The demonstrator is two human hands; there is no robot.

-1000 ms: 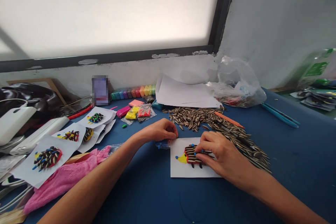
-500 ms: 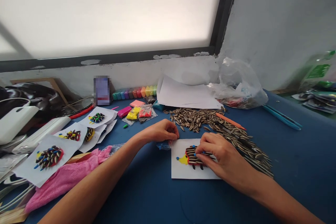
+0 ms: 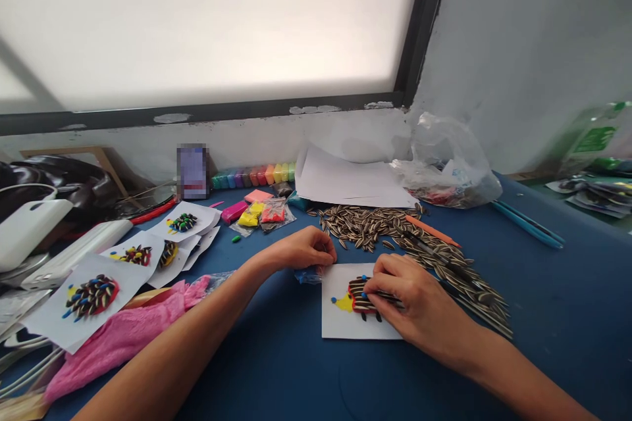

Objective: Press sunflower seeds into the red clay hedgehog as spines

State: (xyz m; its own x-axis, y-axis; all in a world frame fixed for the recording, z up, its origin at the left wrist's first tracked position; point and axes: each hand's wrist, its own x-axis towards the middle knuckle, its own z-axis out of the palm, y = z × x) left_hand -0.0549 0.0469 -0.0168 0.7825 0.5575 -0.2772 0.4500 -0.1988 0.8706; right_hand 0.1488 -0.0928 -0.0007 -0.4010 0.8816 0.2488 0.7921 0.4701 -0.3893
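A sheet of white paper [image 3: 336, 327] lies in front of me, bearing a hedgehog picture [image 3: 359, 302] of striped sunflower seeds on red clay with a yellow clay face. Over its back, the thumb and fingertips of my right hand [image 3: 412, 293] pinch a small blue clay ball [image 3: 364, 295] against the seeds. Another blue clay dot [image 3: 364, 277] sits just above it. My left hand [image 3: 313, 248] is closed by the paper's upper left corner; whatever is between its fingertips is hidden. Beneath it is a clear packet of blue clay [image 3: 309, 275].
Sunflower seeds [image 3: 360, 223] spread behind the paper, with an orange tool [image 3: 433, 231] on them. Finished hedgehog cards [image 3: 93, 296] and a pink cloth [image 3: 123, 348] lie left. Clay packets [image 3: 251, 214], blank sheets [image 3: 345, 177] and a plastic bag [image 3: 454, 174] stand at the back; blue tweezers [image 3: 528, 223] lie right.
My right hand has shifted slightly left over the hedgehog, its fingertips pressing the blue clay ball lower on the seeds. My left hand stays in place.
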